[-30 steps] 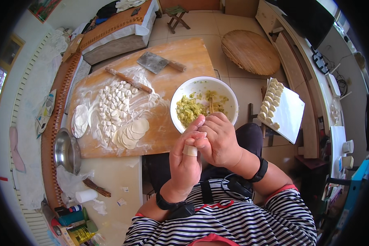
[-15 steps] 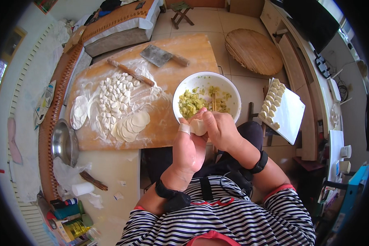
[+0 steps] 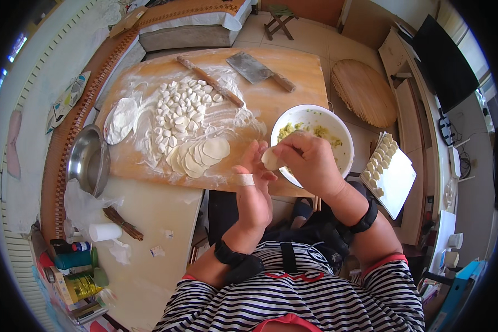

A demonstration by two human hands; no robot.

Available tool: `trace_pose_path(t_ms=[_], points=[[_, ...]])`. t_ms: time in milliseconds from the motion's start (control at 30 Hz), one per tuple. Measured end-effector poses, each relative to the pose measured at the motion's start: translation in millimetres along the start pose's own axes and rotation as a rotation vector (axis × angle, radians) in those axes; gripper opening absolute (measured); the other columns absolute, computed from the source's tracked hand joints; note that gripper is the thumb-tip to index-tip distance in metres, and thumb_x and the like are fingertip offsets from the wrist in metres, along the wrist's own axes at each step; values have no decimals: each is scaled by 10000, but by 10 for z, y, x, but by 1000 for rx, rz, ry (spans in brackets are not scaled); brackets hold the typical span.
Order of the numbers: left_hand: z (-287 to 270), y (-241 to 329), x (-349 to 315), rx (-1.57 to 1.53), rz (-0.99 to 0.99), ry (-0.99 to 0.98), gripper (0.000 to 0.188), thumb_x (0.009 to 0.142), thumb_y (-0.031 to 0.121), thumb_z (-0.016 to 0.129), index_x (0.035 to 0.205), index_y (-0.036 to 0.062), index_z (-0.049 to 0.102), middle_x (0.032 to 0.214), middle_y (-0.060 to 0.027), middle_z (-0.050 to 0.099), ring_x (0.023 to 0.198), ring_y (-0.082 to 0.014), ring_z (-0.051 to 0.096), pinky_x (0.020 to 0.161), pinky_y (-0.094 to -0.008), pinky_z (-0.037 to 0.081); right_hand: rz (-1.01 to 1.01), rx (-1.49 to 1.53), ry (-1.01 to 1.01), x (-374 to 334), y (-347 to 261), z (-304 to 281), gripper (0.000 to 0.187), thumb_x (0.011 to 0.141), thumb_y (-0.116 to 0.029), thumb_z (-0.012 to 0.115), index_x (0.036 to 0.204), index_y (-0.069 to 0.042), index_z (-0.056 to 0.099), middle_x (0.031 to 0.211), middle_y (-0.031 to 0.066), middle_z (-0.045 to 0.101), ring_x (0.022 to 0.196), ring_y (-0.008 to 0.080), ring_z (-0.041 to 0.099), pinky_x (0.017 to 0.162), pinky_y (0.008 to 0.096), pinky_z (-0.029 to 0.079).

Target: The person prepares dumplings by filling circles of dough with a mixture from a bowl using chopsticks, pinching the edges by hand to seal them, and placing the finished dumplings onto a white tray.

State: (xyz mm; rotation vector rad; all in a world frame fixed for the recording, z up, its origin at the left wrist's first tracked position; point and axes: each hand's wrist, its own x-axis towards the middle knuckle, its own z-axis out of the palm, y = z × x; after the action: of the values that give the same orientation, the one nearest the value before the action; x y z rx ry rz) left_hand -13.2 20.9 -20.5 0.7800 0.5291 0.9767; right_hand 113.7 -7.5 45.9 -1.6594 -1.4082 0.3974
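Head view, I see the big wooden board across the top middle, dusted with flour. Round wooden lid leans to its right, well apart from the hands. White bowl of yellow-green filling sits on the board's right edge, partly hidden behind my right hand. Metal bowl sits off the board's left edge, small white plate of flour just beside it on the board. White tray to the right of the bowl carries a row of finished dumplings along its left side. Cleaver lies flat at the board's top, rolling pin lies slanted just left of it. Heap of small dough pieces sits mid-board, stack of flat round wrappers just below it. Both hands are raised over the board's near edge, in front of the bowl. Left hand, with a white bandage on one finger, cups the dumpling from below with its fingers curled up. Right hand comes from the right, fingers clenched, pinching the dumpling's upper edge. So the dumpling is held between both hands, in the air, touching neither board nor bowl.
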Motion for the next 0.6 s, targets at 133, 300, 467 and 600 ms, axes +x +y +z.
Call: trace_pose_path(t_ms=[133, 300, 467, 600], points=[[-735, -267, 287, 333, 332, 136, 512, 1048, 401, 299, 1306, 7, 499, 1221, -83, 556, 962, -153, 512, 851, -274, 415, 258, 184, -149, 578, 37, 326, 174, 883, -114, 626, 916, 55, 654, 728, 129, 670, 631, 158, 645, 607, 285, 496], [-1176, -488, 516, 892, 726, 197, 135, 961, 66, 429, 1044, 16, 523, 1151, -158, 585, 987, -268, 555, 904, -351, 446, 192, -371, -203, 1118, 397, 1015, 209, 903, -195, 578, 915, -3, 660, 855, 193, 691, 832, 344, 677, 728, 426, 524], [-1106, -425, 456, 807, 628, 233, 180, 976, 82, 433, 1072, 23, 574, 1067, -117, 598, 894, -220, 558, 879, -333, 456, 353, -536, -260, 1340, 714, 1400, 210, 900, -209, 561, 998, -43, 644, 988, 204, 672, 935, 403, 633, 783, 474, 501], [-1155, -458, 455, 809, 625, 237, 236, 994, 119, 418, 1138, 14, 573, 1039, -101, 577, 878, -201, 547, 873, -323, 455, 426, -498, -294, 1371, 803, 1441, 194, 888, -163, 554, 1020, -50, 641, 1007, 202, 670, 964, 393, 632, 799, 474, 503]])
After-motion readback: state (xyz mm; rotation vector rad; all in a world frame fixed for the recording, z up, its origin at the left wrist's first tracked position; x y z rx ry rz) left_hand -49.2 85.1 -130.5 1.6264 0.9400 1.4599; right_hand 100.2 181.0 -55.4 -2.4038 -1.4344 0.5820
